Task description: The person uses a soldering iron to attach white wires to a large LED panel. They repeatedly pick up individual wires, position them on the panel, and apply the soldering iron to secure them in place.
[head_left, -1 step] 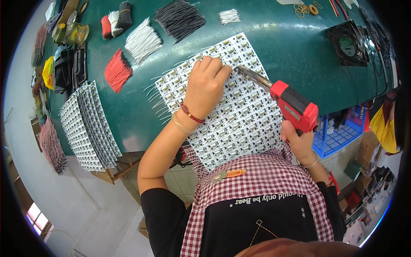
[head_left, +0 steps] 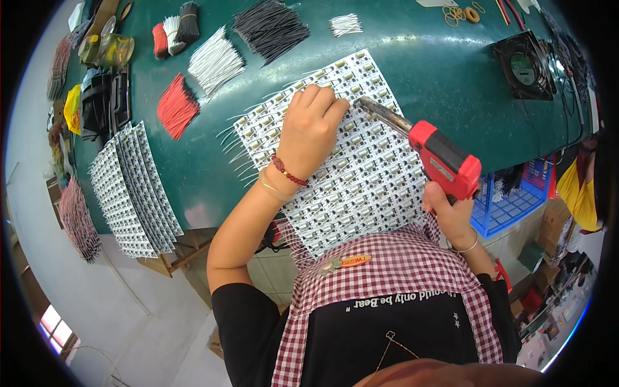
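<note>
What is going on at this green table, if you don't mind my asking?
A person in a checked apron is working over a white panel of small circuit boards. The right hand grips a red-and-black soldering gun, its tip close to the fingers of the left hand, which is bent over the panel; anything pinched there is hidden. Thin white wires stick out along the panel's upper-left edge. Loose piles of red wires and black wires lie beyond it.
</note>
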`<act>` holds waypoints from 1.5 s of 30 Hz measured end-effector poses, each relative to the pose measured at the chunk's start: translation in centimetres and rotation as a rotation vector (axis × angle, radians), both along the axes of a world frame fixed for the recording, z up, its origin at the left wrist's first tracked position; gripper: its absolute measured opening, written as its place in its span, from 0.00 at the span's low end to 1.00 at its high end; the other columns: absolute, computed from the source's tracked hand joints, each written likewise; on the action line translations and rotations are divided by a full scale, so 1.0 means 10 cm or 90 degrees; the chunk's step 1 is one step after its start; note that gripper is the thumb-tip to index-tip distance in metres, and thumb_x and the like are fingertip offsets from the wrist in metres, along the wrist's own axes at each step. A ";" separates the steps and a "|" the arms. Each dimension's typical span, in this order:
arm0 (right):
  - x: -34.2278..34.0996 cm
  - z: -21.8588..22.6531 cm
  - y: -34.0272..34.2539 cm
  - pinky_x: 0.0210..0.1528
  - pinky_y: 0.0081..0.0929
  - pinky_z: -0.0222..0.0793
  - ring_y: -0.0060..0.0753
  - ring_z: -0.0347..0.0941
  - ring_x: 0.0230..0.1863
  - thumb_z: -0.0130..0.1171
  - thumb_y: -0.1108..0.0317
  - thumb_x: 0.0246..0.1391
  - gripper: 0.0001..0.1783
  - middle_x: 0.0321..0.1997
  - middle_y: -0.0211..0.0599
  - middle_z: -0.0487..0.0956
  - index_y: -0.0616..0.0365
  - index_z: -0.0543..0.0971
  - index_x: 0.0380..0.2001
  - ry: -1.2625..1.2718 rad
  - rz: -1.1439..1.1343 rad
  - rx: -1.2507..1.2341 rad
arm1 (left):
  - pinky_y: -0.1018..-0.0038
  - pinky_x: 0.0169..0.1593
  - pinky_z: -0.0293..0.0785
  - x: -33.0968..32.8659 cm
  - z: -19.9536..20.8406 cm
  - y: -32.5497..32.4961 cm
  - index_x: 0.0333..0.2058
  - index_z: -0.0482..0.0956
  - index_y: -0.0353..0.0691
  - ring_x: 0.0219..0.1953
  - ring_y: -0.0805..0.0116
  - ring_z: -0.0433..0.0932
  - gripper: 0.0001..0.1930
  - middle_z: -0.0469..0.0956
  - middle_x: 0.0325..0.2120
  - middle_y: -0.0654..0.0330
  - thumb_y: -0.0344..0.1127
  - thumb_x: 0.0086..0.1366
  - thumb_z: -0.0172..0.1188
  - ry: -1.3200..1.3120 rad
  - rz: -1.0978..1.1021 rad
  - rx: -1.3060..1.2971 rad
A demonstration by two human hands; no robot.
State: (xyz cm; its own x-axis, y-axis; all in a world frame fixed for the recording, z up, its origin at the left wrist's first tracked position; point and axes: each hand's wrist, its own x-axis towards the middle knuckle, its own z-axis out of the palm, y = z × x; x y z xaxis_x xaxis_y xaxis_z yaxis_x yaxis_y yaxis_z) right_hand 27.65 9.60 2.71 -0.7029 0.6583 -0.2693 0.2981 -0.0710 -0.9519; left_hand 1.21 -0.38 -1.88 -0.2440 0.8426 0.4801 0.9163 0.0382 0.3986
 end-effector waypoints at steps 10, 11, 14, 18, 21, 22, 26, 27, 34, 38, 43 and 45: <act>-0.04 0.07 0.00 0.24 0.16 0.64 0.13 0.67 0.22 0.64 0.72 0.55 0.14 0.27 0.25 0.76 0.63 0.76 0.45 -0.004 -0.009 -0.078 | 0.68 0.36 0.67 0.00 0.01 -0.01 0.29 0.79 0.40 0.31 0.62 0.69 0.10 0.68 0.24 0.60 0.20 0.47 0.60 0.006 0.003 -0.008; -0.03 0.05 -0.01 0.24 0.16 0.63 0.13 0.67 0.22 0.64 0.72 0.55 0.14 0.26 0.25 0.76 0.63 0.76 0.44 -0.013 -0.003 -0.060 | 0.68 0.36 0.67 0.00 0.01 -0.01 0.29 0.79 0.40 0.31 0.62 0.69 0.10 0.68 0.24 0.60 0.20 0.47 0.60 0.004 0.003 -0.008; -0.03 0.03 -0.01 0.24 0.17 0.63 0.14 0.67 0.22 0.64 0.72 0.55 0.12 0.25 0.24 0.75 0.63 0.77 0.42 -0.010 0.009 0.000 | 0.68 0.36 0.67 0.01 -0.01 0.00 0.29 0.79 0.40 0.31 0.62 0.69 0.10 0.68 0.25 0.60 0.20 0.47 0.60 0.003 0.003 -0.008; -0.05 0.11 -0.03 0.25 0.19 0.64 0.16 0.68 0.23 0.63 0.70 0.56 0.11 0.24 0.26 0.75 0.62 0.76 0.41 -0.003 -0.032 -0.108 | 0.68 0.36 0.66 0.00 0.01 -0.01 0.29 0.79 0.40 0.31 0.62 0.69 0.09 0.69 0.25 0.61 0.21 0.48 0.59 0.013 0.007 -0.015; 0.00 0.08 -0.04 0.26 0.21 0.66 0.18 0.69 0.23 0.61 0.67 0.58 0.11 0.24 0.28 0.74 0.62 0.74 0.39 0.061 -0.047 -0.139 | 0.68 0.37 0.66 0.00 0.01 -0.02 0.29 0.79 0.41 0.32 0.63 0.69 0.08 0.69 0.25 0.62 0.21 0.48 0.59 0.027 0.013 -0.025; 0.00 0.08 -0.03 0.26 0.21 0.66 0.19 0.70 0.23 0.61 0.64 0.59 0.12 0.24 0.29 0.74 0.62 0.74 0.39 0.076 -0.040 -0.136 | 0.68 0.37 0.65 0.01 0.01 -0.02 0.28 0.79 0.41 0.32 0.63 0.69 0.08 0.69 0.25 0.62 0.22 0.48 0.59 0.034 0.015 -0.029; -0.05 0.12 -0.04 0.25 0.20 0.67 0.21 0.71 0.23 0.61 0.54 0.59 0.20 0.24 0.31 0.74 0.62 0.73 0.37 0.134 -0.054 -0.120 | 0.68 0.39 0.66 0.01 0.08 -0.02 0.31 0.78 0.40 0.33 0.64 0.70 0.09 0.70 0.27 0.62 0.24 0.49 0.59 0.092 0.007 -0.061; -0.07 0.13 -0.05 0.26 0.20 0.67 0.21 0.71 0.23 0.62 0.51 0.59 0.22 0.24 0.32 0.74 0.63 0.73 0.37 0.148 -0.068 -0.115 | 0.68 0.40 0.66 0.03 0.11 -0.02 0.32 0.78 0.40 0.34 0.64 0.71 0.10 0.70 0.27 0.62 0.24 0.49 0.59 0.119 0.005 -0.069; 0.03 0.12 -0.02 0.24 0.19 0.65 0.22 0.71 0.22 0.61 0.48 0.59 0.25 0.23 0.32 0.74 0.64 0.73 0.35 0.111 -0.049 -0.115 | 0.68 0.40 0.66 0.10 0.22 -0.05 0.35 0.77 0.39 0.35 0.63 0.71 0.11 0.70 0.29 0.60 0.25 0.50 0.59 0.172 0.075 -0.078; 0.08 0.07 0.02 0.23 0.19 0.63 0.20 0.69 0.21 0.59 0.55 0.62 0.19 0.21 0.31 0.73 0.64 0.73 0.35 0.128 -0.022 -0.140 | 0.68 0.37 0.66 0.22 0.26 -0.08 0.34 0.77 0.38 0.33 0.62 0.70 0.10 0.68 0.27 0.60 0.25 0.50 0.60 0.123 0.075 -0.057; 0.09 0.02 0.02 0.22 0.19 0.63 0.19 0.67 0.20 0.57 0.63 0.62 0.16 0.21 0.30 0.72 0.66 0.72 0.44 0.089 -0.013 -0.120 | 0.68 0.34 0.67 0.25 0.08 -0.11 0.32 0.78 0.37 0.30 0.62 0.68 0.09 0.64 0.24 0.59 0.23 0.49 0.61 0.067 0.051 -0.075; 0.08 0.00 0.02 0.21 0.21 0.63 0.20 0.65 0.18 0.56 0.58 0.64 0.23 0.18 0.31 0.69 0.68 0.68 0.50 0.062 0.009 -0.071 | 0.69 0.34 0.67 0.26 0.06 -0.11 0.32 0.78 0.37 0.29 0.62 0.68 0.10 0.64 0.24 0.59 0.23 0.48 0.61 0.055 0.048 -0.066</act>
State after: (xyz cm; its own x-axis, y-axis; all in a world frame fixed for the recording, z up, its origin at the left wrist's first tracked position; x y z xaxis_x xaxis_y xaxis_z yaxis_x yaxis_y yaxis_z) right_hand 28.49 9.82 2.66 -0.7385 0.6177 -0.2702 0.2071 -0.1735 -0.9628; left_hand 3.81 -1.44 -1.30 -0.2704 0.8691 0.4142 0.9401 0.1455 0.3083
